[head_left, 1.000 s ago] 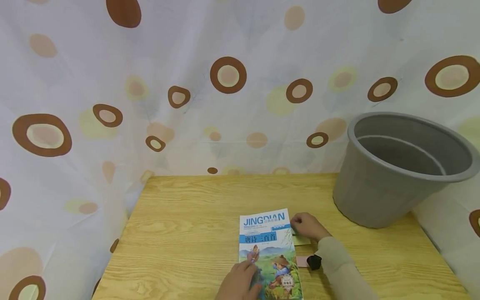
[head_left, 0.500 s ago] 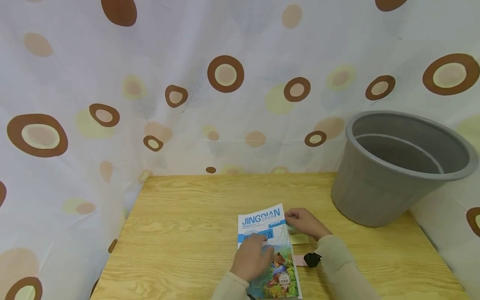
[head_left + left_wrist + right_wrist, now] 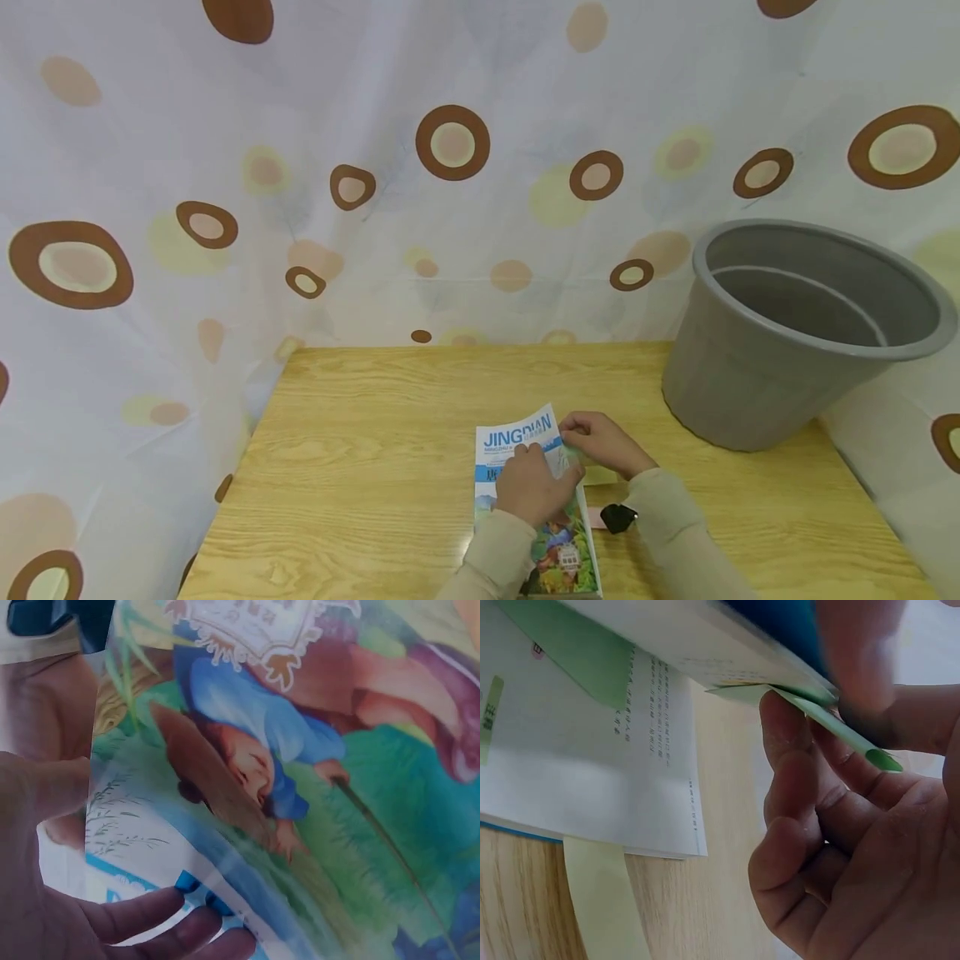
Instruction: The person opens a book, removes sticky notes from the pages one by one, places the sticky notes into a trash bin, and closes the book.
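A paperback book (image 3: 562, 533) with a blue-and-white title and painted figures lies on the table under both hands. My left hand (image 3: 534, 487) rests on its cover, fingers reaching toward the title and thumb at the right edge. In the left wrist view the fingertips (image 3: 187, 922) touch the cover. At the upper right edge, my right hand (image 3: 603, 442) pinches a green paper strip (image 3: 847, 735) that sticks out from between the pages. The book is parted there, and printed text shows on the lower page (image 3: 660, 780). Another green strip (image 3: 585, 660) lies across that page.
Lower down, a yellow strip (image 3: 600, 476) and a pink strip (image 3: 597, 517) stick out from the book's right side. A grey bucket (image 3: 750, 375) stands at the table's back right. Patterned sheeting (image 3: 480, 208) hangs behind the wooden table (image 3: 360, 467).
My left hand has moved up and right across the cover, from its lower left toward the title. My right hand has shifted slightly left, and the cover's top right corner has lifted and bent leftward.
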`<action>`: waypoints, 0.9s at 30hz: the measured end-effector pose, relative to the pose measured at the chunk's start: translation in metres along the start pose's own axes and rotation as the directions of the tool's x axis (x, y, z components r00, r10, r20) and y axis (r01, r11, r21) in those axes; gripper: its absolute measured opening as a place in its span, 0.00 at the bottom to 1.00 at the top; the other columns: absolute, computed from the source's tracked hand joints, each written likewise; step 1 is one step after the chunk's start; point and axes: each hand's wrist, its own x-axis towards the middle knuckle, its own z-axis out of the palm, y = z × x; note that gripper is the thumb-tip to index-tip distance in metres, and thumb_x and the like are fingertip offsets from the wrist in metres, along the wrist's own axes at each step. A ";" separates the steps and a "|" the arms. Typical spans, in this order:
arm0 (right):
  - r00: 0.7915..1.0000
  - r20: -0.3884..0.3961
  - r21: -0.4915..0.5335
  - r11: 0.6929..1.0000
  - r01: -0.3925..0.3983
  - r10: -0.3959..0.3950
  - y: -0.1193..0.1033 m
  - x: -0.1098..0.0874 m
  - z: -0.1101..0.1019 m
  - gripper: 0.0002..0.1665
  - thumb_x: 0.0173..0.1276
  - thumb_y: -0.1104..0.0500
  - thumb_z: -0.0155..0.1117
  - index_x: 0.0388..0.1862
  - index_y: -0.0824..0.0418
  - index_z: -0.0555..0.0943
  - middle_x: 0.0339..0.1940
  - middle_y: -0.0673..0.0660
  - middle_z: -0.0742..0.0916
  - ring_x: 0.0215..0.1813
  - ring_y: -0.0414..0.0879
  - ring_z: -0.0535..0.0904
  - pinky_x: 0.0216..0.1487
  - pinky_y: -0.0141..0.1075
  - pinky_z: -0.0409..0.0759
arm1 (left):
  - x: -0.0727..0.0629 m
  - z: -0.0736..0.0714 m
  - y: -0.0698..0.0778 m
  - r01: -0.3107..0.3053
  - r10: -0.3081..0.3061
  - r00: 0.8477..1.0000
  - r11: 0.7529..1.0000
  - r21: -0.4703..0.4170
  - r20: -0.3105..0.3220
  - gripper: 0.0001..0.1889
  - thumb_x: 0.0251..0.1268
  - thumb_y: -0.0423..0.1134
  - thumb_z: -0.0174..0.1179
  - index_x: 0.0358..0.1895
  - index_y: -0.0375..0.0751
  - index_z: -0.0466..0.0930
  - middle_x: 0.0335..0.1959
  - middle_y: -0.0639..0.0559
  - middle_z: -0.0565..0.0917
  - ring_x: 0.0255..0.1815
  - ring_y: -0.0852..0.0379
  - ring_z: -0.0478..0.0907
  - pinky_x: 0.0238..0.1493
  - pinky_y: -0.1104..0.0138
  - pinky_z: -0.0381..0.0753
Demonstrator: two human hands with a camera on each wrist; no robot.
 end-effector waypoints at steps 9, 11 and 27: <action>1.000 0.017 0.022 1.000 -0.007 0.006 -0.003 -0.001 0.003 0.12 0.76 0.55 0.56 0.46 0.61 0.82 0.49 0.59 0.86 0.52 0.48 0.81 0.49 0.43 0.82 | -0.001 0.006 0.006 0.029 -0.029 0.998 1.000 -0.001 -0.053 0.36 0.64 0.60 0.58 0.56 0.27 0.75 0.46 0.33 0.78 0.41 0.38 0.80 0.31 0.48 0.84; 1.000 0.028 0.032 0.999 0.003 -0.004 -0.004 0.000 0.004 0.12 0.75 0.55 0.57 0.46 0.61 0.82 0.50 0.59 0.87 0.52 0.48 0.81 0.47 0.43 0.83 | -0.001 0.006 0.006 0.027 -0.028 0.998 0.999 -0.018 -0.058 0.32 0.64 0.56 0.57 0.56 0.26 0.75 0.45 0.33 0.79 0.39 0.38 0.80 0.30 0.47 0.83; 0.996 -0.089 -0.145 0.988 -0.044 0.031 0.025 0.009 0.001 0.09 0.72 0.60 0.56 0.41 0.62 0.83 0.38 0.57 0.86 0.37 0.45 0.78 0.35 0.37 0.79 | -0.001 0.003 -0.013 0.009 -0.016 0.999 0.972 -0.234 -0.028 0.17 0.63 0.45 0.49 0.42 0.34 0.77 0.31 0.47 0.75 0.24 0.52 0.69 0.21 0.62 0.67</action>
